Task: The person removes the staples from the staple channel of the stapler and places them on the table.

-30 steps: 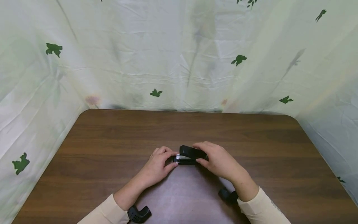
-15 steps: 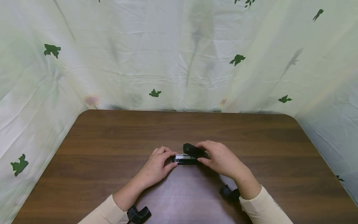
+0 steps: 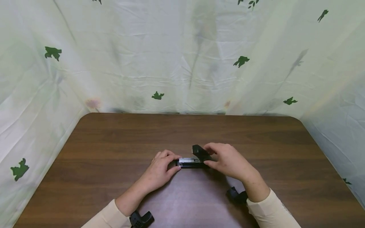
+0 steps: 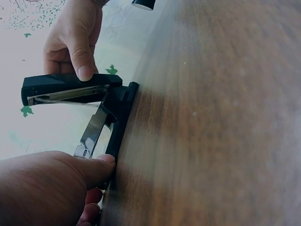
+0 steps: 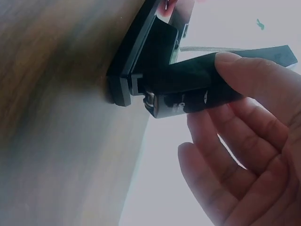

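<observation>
Left hand point(image 3: 159, 169): fingertips pinch the front end of the stapler point(image 3: 190, 162), pinning its base to the table point(image 3: 114, 142).
Right hand point(image 3: 226, 160): thumb and fingers pinch the cover point(image 3: 201, 152), lifted on its rear hinge.
Handling: judged rigid, compact, smooth plastic; spring-loaded, so steady the base and lift the cover by its sides.
Change: cover swung higher than a second ago; metal magazine point(image 3: 188, 161) more exposed.
Backdrop: leaf-print sheet point(image 3: 182, 63).
</observation>
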`<control>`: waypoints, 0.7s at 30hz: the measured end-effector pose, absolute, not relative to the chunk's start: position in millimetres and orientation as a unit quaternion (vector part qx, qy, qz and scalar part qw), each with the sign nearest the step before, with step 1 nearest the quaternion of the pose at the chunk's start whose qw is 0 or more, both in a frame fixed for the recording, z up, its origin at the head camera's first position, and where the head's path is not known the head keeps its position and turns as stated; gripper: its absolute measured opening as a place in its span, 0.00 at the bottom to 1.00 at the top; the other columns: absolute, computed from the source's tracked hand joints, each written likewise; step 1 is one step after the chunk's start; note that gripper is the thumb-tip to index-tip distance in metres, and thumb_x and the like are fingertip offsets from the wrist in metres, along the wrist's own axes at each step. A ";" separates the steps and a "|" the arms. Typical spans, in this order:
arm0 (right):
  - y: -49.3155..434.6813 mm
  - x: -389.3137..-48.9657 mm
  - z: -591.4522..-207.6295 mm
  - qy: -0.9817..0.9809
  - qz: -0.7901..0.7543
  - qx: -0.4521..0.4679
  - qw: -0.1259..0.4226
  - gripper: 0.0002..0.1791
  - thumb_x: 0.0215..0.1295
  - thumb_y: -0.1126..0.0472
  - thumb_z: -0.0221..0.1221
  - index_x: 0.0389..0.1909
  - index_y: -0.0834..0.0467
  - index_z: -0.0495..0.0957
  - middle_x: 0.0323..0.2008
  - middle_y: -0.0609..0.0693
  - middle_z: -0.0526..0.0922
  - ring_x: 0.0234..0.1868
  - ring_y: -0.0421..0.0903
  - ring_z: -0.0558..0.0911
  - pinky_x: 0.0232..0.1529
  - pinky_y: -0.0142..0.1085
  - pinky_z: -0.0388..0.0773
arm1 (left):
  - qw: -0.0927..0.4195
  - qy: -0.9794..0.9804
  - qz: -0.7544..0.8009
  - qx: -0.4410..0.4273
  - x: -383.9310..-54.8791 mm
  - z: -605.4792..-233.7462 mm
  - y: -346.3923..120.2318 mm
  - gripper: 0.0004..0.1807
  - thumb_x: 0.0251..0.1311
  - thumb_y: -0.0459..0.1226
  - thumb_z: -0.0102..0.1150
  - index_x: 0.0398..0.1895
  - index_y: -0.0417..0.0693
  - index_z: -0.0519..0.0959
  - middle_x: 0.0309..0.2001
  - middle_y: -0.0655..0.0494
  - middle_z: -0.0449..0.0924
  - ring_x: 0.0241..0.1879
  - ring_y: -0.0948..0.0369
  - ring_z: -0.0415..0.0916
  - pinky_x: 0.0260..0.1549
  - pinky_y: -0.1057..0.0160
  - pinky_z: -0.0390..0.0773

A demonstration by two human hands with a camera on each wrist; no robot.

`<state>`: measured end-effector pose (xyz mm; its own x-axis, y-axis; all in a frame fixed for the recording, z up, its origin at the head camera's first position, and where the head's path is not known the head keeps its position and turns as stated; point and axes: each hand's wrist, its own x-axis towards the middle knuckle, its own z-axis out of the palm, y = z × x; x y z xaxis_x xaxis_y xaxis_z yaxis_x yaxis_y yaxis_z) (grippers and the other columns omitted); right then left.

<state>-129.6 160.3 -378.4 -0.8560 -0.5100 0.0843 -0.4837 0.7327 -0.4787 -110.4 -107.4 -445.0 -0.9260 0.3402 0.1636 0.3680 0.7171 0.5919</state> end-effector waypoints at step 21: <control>172.5 -132.7 -374.7 0.924 -0.297 -0.224 0.087 0.17 0.58 0.60 0.74 0.46 0.51 0.80 0.40 0.43 0.87 0.44 0.46 0.89 0.47 0.42 0.85 | 0.015 -0.928 -0.324 -0.185 -110.0 -444.8 -107.2 0.17 0.61 0.40 0.71 0.54 0.50 0.85 0.49 0.58 0.80 0.48 0.59 0.72 0.52 0.52 0.70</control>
<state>-132.7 172.5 -374.7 -0.8846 -0.4655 -0.0275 -0.3621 0.7229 -0.5885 -110.0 -107.2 -444.8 -0.9308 0.3340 0.1483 0.3536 0.7210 0.5959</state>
